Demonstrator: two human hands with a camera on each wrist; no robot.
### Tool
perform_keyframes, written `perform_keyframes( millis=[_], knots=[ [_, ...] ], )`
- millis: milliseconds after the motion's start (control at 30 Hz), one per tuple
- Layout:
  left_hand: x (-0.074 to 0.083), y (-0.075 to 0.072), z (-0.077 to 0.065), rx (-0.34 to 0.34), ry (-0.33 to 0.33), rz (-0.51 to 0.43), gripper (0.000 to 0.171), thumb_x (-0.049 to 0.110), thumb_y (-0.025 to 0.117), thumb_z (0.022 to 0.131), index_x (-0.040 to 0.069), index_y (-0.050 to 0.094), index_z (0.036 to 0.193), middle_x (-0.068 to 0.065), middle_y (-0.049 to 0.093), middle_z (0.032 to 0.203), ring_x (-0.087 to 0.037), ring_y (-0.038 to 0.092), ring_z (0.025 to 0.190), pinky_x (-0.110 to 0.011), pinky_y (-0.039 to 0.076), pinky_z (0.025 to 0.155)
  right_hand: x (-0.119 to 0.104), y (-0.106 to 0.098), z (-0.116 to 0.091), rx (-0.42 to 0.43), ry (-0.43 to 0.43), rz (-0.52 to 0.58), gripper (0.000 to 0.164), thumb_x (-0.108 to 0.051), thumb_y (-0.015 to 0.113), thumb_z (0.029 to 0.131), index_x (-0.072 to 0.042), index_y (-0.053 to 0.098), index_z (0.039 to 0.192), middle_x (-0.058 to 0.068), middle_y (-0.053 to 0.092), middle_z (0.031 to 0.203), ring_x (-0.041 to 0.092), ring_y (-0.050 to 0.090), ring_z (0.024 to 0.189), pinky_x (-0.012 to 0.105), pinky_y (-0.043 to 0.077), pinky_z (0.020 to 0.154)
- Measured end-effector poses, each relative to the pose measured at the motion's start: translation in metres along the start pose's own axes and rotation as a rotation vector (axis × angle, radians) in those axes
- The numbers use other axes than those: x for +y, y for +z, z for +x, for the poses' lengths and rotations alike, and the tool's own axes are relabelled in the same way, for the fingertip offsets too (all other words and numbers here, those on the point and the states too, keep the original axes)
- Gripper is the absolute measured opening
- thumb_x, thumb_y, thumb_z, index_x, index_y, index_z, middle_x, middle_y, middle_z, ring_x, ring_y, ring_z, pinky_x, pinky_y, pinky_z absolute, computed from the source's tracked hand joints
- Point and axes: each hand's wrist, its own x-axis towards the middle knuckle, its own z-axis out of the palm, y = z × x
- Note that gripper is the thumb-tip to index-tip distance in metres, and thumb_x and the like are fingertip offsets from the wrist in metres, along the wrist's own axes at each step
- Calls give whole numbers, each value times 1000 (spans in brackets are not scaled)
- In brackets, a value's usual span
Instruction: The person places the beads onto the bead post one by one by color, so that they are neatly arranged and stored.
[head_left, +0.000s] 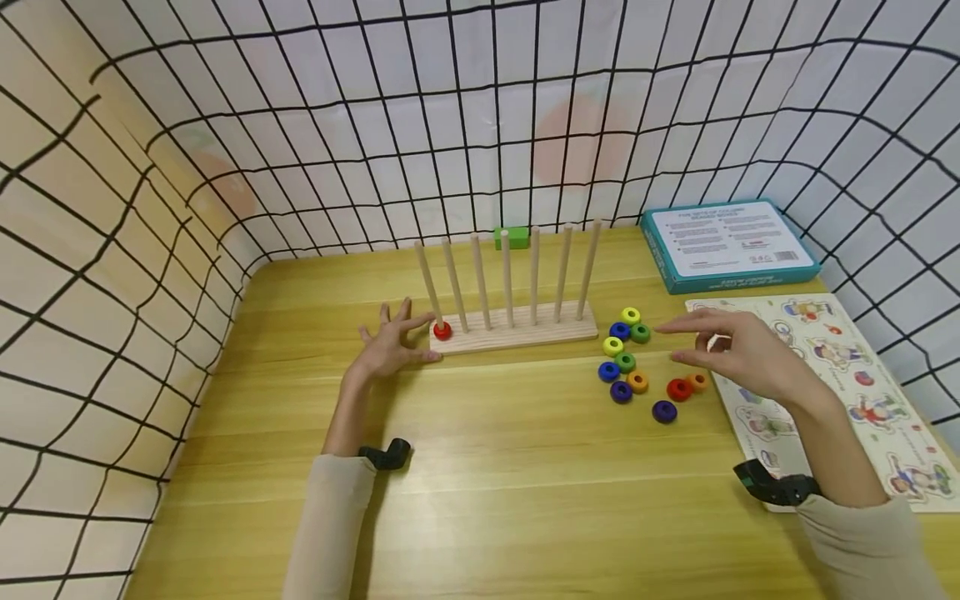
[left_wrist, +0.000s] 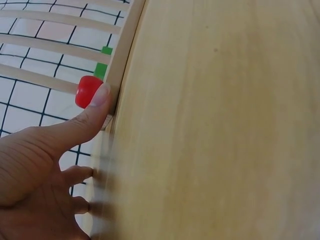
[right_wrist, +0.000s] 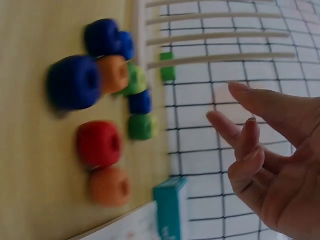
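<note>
A wooden peg stand (head_left: 517,327) with several upright dowels stands on the table, a red bead (head_left: 442,331) round the foot of its leftmost dowel. My left hand (head_left: 388,346) grips the stand's left end between thumb and index finger; the other fingers are spread. In the left wrist view the thumb (left_wrist: 95,107) presses the base's edge beside the red bead. Above the right side of the table, my right hand (head_left: 738,346) hovers with nothing between thumb and fingers. Near it lie loose beads: a red bead (head_left: 679,389), a purple bead (head_left: 664,411), and several yellow, green, blue and orange ones.
A teal-edged box (head_left: 731,242) lies at the back right. In front of it, partly under the right arm, is a picture board (head_left: 847,358). A green block (head_left: 512,238) sits behind the stand. Black wire grid (head_left: 480,125) encloses the table's back and sides.
</note>
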Motion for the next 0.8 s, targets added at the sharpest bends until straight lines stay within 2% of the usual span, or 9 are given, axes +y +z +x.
perform_keyframes(
  millis=[133,267,467,800],
  knots=[
    [0,-1,-1,-4,-1,8,79,36,80,90,19,43,158,-17,-4,174,-49,-25,155,-79,-28,108,20,8,-15,-39,73,16,34,-17,76,95,-11,73,128,8,71,101,9,52,74,24,44,57],
    [0,0,-1,-6,1,7,78,35,80,91,19,43,158,-18,-4,174,-49,-25,155,-80,-28,108,32,13,-20,-95,95,51,36,-11,79,90,-8,74,126,5,70,91,9,51,71,24,40,55],
    [0,0,-1,-2,8,5,78,35,80,91,19,44,158,-18,-3,174,-50,-24,155,-80,-28,108,37,26,-14,-184,102,67,35,-5,82,85,-3,77,120,13,73,106,8,45,64,23,37,54],
    [0,0,-1,1,2,11,77,34,80,91,18,44,158,-19,-3,174,-50,-23,156,-80,-27,109,38,34,-2,-162,200,12,27,-10,82,86,-4,80,113,5,69,84,10,41,58,23,34,51]
  ],
)
